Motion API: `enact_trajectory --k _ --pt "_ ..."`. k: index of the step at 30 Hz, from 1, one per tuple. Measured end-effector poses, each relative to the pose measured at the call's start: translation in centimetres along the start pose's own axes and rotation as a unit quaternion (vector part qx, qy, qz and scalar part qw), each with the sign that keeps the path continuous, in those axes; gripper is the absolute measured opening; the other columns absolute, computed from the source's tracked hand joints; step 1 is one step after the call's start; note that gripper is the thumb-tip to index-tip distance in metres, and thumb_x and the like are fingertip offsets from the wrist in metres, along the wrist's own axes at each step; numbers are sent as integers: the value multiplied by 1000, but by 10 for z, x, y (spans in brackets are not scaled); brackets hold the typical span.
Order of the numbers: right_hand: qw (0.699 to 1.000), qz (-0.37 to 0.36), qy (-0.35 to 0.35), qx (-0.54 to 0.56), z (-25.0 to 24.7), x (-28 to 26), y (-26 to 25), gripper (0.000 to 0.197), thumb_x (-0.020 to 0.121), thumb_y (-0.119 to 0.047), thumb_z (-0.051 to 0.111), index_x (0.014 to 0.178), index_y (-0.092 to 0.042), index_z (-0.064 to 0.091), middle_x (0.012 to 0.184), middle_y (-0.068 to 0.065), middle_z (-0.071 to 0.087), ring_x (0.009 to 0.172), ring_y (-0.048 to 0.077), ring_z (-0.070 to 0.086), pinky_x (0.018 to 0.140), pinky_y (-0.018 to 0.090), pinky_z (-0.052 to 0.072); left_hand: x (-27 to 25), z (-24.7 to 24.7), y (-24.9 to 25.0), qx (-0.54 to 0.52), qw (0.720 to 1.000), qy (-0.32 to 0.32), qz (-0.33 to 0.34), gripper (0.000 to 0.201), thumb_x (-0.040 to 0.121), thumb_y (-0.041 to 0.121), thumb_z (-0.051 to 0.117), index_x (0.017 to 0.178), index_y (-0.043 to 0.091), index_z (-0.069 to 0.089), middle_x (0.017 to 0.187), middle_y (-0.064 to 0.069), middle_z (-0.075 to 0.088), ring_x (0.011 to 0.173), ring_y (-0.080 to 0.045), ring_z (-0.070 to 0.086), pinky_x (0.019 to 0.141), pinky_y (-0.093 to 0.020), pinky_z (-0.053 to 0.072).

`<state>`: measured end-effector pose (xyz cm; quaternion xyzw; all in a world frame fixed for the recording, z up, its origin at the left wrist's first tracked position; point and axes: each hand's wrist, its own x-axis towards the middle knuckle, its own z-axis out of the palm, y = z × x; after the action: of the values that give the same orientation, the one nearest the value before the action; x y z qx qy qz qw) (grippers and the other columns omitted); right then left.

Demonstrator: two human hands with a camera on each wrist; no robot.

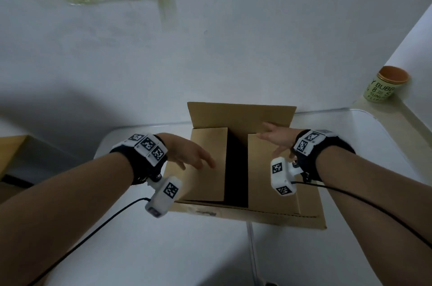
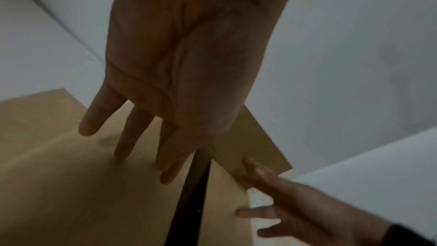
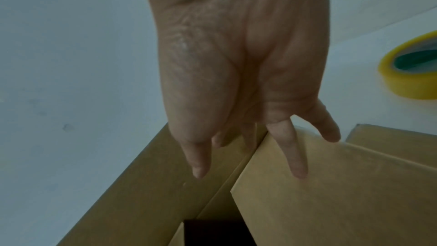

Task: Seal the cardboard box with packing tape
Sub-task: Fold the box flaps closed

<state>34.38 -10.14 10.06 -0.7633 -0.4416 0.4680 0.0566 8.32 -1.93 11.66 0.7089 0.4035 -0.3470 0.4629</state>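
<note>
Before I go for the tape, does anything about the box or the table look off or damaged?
No damage stands out. The cardboard box simply isn't closed yet: its far flap stands upright and a dark gap remains between the two side flaps under the left hand and right hand. The tape roll lies untouched to the right.

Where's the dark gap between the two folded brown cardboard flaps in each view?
Head: dark gap at centre, between both hands.
Left wrist: narrow strip at bottom centre, below the fingers.
Right wrist: black patch at the bottom edge.
Shared landmark: upright back flap.
</note>
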Motion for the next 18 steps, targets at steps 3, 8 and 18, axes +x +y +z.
enact_trajectory --k 3,8,18 --pt "999 -13 -4 -52 -5 -15 -7 59 102 -39 36 153 -23 12 159 5 18 141 25 31 99 28 38 2 -7 -7 42 998 -25 -33 48 98 13 45 134 46 49 158 9 22 146 -19 18 116 -38 29" --pt "997 -10 23 -72 -4 -16 -18 50 104 -31 31 148 -8 29 155 12 27 139 28 34 109 31 30 3 -14 -17 55 994 -62 -65 49 99 11 45 139 41 46 159 5 19 147 -20 15 120 -37 17" --pt "994 -44 92 -25 -1 9 -54 35 95 -24 51 114 2 66 104 14 69 97 27 64 88 33 52 17 -15 -14 110 988 -63 -83 49 99 36 47 147 36 34 157 7 26 145 -19 22 118 -41 23"
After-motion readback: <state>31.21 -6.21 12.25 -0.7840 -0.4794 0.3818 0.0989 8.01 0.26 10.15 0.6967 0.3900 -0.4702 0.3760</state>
